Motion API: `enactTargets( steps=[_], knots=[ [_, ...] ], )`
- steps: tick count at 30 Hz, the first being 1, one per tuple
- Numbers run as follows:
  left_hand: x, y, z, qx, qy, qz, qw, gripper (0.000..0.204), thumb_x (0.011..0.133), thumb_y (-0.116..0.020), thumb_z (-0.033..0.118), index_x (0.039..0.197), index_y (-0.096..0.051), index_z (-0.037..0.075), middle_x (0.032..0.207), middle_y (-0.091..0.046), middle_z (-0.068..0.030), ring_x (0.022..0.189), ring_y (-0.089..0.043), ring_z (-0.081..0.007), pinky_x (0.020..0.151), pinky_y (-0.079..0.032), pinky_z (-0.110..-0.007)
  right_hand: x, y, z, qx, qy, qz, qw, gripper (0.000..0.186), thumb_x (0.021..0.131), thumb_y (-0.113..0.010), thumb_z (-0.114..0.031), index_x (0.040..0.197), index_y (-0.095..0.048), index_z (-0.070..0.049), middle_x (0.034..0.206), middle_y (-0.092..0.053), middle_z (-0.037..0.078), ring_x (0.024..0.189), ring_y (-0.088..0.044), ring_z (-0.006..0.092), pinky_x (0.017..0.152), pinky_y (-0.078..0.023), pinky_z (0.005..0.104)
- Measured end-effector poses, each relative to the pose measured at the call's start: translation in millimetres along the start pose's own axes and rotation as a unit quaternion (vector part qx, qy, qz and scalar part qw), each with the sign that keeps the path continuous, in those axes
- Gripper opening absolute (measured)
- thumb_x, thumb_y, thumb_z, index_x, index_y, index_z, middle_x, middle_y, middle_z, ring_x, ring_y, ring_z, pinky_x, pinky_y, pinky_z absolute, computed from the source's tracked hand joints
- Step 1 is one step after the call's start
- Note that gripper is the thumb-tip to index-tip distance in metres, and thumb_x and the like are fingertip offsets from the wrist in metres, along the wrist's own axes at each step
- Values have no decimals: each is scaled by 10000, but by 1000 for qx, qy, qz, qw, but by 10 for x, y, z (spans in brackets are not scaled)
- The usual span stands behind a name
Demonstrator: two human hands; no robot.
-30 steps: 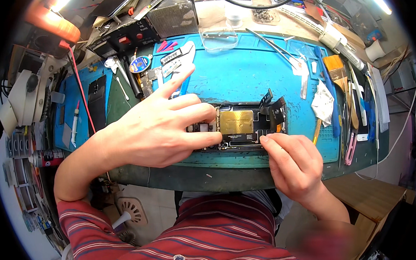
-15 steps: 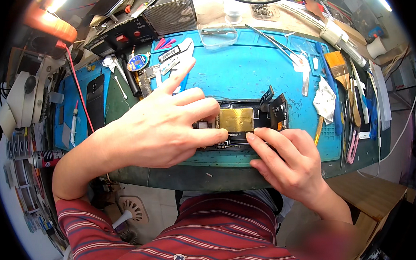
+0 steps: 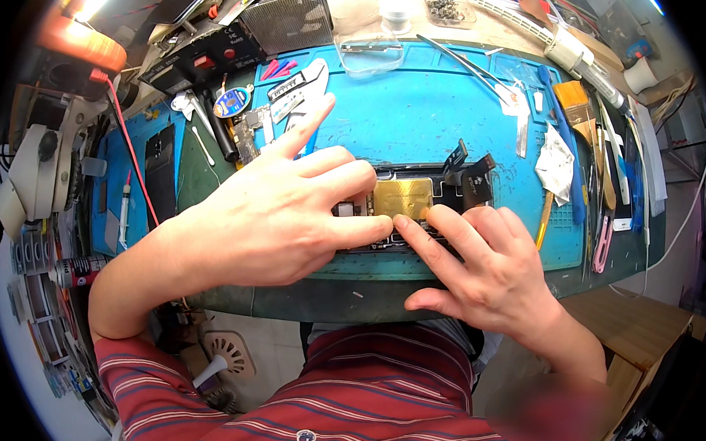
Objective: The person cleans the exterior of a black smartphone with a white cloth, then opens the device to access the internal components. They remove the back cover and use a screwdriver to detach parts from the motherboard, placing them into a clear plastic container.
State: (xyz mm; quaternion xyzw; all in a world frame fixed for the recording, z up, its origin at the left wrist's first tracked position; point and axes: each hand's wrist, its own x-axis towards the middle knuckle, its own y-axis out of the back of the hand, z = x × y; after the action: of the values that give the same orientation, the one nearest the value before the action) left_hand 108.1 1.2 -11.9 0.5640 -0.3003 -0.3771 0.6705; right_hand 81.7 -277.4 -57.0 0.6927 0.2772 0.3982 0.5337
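Blue silicone mat (image 3: 411,115) carries an opened phone (image 3: 415,202) close to its near edge, about midway along it. The phone's long axis runs left to right, parallel with that edge, and its black flex cables (image 3: 469,164) stick up at the right end, toward the mat's right edge. A gold shield (image 3: 403,196) faces upward in the middle. The left hand (image 3: 266,216) lies flat over the phone's left part, fingers spread and pressing, index finger raised. The right hand (image 3: 489,270) is open too, fingertips (image 3: 404,228) touching the phone's near side, gripping nothing
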Motion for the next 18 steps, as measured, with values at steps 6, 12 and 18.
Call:
enactTargets(
  steps=[6,12,18],
  knots=[
    [2,6,-15,-9,-8,7,1000,476,725,-729,74,1186,-713,190,1054,-581,-21,1014,-631,-200,1278,-218,-644,-15,-54,3,-12,4,13,1000,668,948,-529,-643,1376,-673,-150,1242,-579,46,917,-541,218,779,-451,359],
    [-2,24,-34,-18,-8,0,1000,492,712,-719,55,1186,-714,184,1061,-580,-25,1027,-633,-203,1288,-212,-626,1,-11,14,-2,11,-8,1000,668,924,-585,-593,1383,-650,-112,1252,-571,47,950,-528,199,784,-432,339],
    [-17,22,-53,-24,-12,1,1000,501,700,-696,30,1178,-718,175,1061,-579,-30,1026,-641,-206,1286,-223,-624,19,0,28,2,15,-23,1000,671,913,-591,-595,1384,-643,-120,1233,-562,38,949,-516,192,769,-418,332]
  ],
)
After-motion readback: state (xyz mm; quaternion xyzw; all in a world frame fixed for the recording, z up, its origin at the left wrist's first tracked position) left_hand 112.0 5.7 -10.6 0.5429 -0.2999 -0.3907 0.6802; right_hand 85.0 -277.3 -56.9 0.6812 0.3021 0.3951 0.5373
